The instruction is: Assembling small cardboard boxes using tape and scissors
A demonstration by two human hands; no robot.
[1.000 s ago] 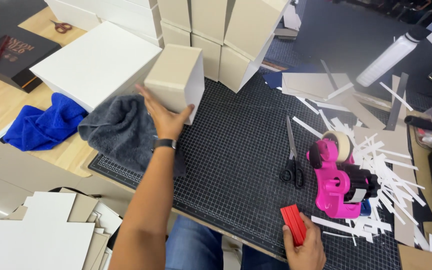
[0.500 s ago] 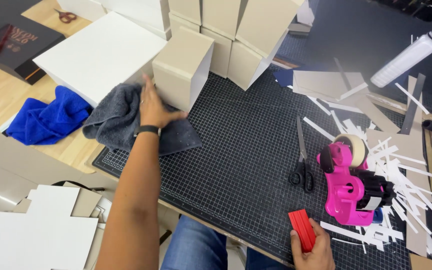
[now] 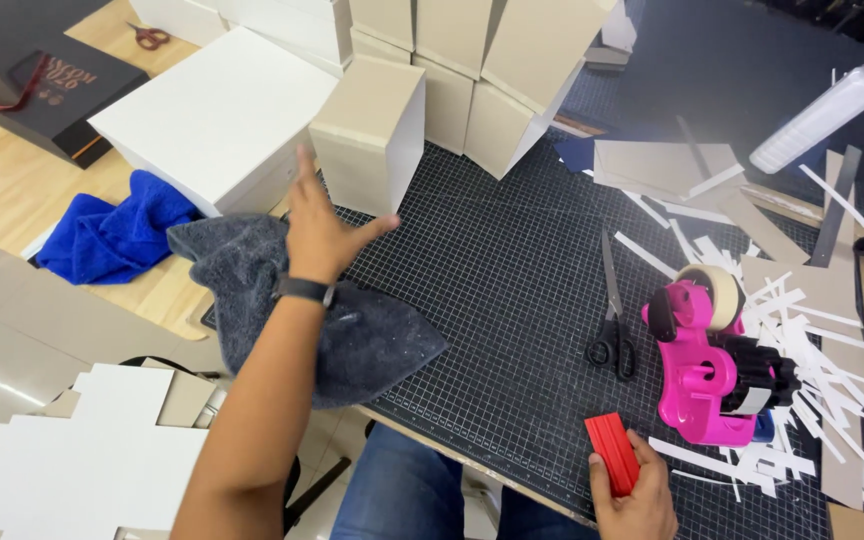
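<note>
Head view: left hand point(image 3: 317, 232) open, flat by standing grey-and-white box point(image 3: 367, 135) at mat's far left, right hand point(image 3: 637, 500) gripping red block point(image 3: 612, 452) near edge; box assembled, more stacked behind.

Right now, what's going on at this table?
A person is working with cardboard boxes on a black gridded cutting mat. Their left hand is open beside a tall beige cardboard box, above a grey cloth. Their right hand holds a small red ridged block, near a pink tape dispenser and black-handled scissors.
</note>
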